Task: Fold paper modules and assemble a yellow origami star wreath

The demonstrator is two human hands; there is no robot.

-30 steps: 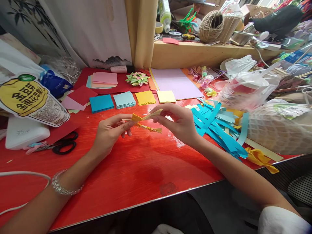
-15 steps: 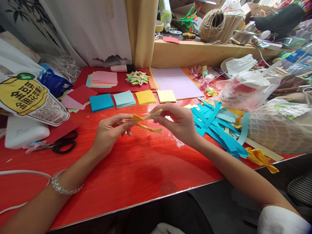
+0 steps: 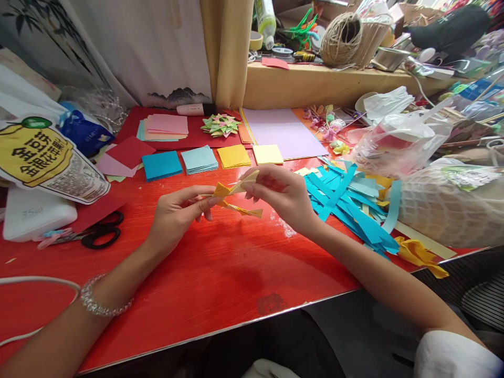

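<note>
Above the middle of the red table (image 3: 220, 283), my left hand (image 3: 179, 215) pinches a folded piece of yellow and cream paper (image 3: 222, 190) between thumb and fingers. Two narrow arms of the folded paper stick out to the right, one above the other. My right hand (image 3: 281, 194) is closed on the upper, cream arm with thumb and fingertips. Behind the hands lie a blue paper stack (image 3: 161, 166), a light blue stack (image 3: 199, 160), a yellow stack (image 3: 233, 156) and a pale yellow stack (image 3: 268, 154).
Blue paper strips (image 3: 342, 197) and a crumpled yellow paper (image 3: 419, 254) lie to the right, beside a netted bag (image 3: 444, 210). Black-handled scissors (image 3: 100, 231) are at the left. A folded green paper ring (image 3: 220, 126) and purple sheets (image 3: 281, 134) sit farther back.
My right fingers have shifted slightly on the upper cream arm, which now angles up more steeply. The left hand keeps its pinch. The whole view has moved slightly.
</note>
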